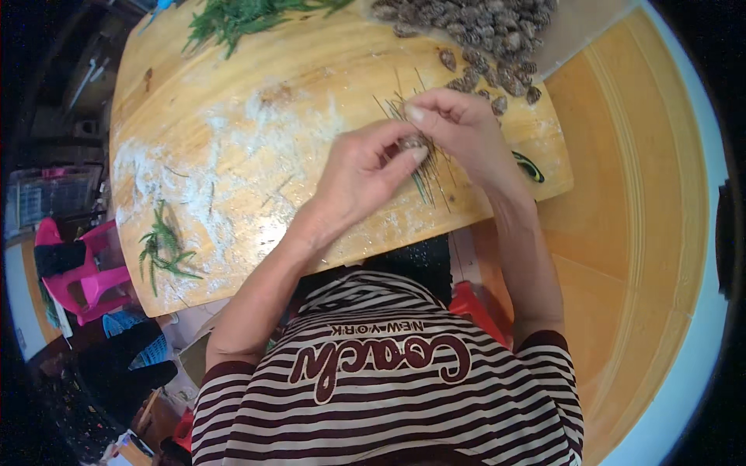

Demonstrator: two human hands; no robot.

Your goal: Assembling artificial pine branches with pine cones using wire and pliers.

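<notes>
My left hand [356,167] is closed round a small brown pine cone [412,143], gripping it between thumb and fingers. Right beside it, my right hand [465,132] is closed in a pinch close to the cone; what its fingertips hold is too small to make out. Beneath both hands lies a loose bunch of thin dark wire stems [430,186], some with green ends, spread on the wooden table [303,93]. Several loose pine cones [509,78] lie just beyond my right hand.
A large heap of pine cones [474,23] sits at the far right. Green artificial sprigs [241,19] lie at the far edge, with a smaller sprig [163,245] near left. White flakes [210,171] cover the table's left side. Yellow-and-black-handled scissors [530,166] rest by my right wrist.
</notes>
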